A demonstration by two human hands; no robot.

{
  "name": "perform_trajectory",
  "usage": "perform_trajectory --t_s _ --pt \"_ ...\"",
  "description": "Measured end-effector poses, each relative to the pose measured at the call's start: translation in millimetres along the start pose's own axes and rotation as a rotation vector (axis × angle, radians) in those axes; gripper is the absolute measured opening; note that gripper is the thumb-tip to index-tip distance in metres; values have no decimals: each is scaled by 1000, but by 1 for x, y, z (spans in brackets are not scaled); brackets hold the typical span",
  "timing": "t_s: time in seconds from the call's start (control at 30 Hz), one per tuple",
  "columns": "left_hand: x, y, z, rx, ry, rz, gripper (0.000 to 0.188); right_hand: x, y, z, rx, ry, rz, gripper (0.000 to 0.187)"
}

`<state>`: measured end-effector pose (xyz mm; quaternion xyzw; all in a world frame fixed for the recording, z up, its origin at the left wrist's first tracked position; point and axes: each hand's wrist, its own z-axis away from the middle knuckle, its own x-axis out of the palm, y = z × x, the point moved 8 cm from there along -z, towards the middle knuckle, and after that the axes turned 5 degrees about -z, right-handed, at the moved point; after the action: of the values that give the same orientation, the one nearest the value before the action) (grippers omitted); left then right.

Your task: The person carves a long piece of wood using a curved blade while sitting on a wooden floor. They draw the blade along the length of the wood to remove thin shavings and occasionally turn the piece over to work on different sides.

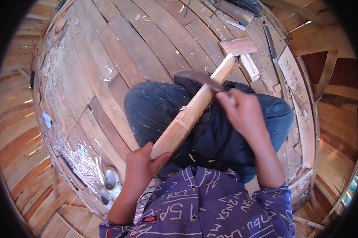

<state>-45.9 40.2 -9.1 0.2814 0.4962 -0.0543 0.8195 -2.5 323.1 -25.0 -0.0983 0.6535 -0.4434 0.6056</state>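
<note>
A long, squared piece of pale wood (195, 108) slants up and to the right across my lap, its far end pointed. My left hand (141, 163) is wrapped round its near end, thumb on the right side. In my right hand (244, 113) is the handle of a broad-bladed knife (193, 76), its dark, slightly curved blade lying across the wood near the far end. The blade's tip reaches left past the wood. Raised curls of shaving cling to the wood's middle. My fingers partly hide the knife's handle.
Wood chips lie scattered over the plank floor (119, 43). A pile of shavings (77, 158) and white shoes (112, 178) are at left. At right are a reddish wood block (239, 46), a pale offcut (249, 67), a dark long-bladed tool (269, 39) and a board (302, 107) along the wall.
</note>
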Motion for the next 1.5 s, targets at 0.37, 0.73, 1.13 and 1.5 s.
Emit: perform_trajectory --t_s 0.37,0.73,1.13,1.5 --pt "24 -24 31 -116 -64 59 51 0 60 -40 -74 9 316 56" --pt "32 -27 34 -100 -27 95 45 14 16 -21 -218 29 289 48" --pt "29 -36 36 -178 -47 182 38 -42 96 -5 193 152 0 57" --pt "-12 -15 23 -62 121 64 36 40 -26 -3 -195 -95 -11 61"
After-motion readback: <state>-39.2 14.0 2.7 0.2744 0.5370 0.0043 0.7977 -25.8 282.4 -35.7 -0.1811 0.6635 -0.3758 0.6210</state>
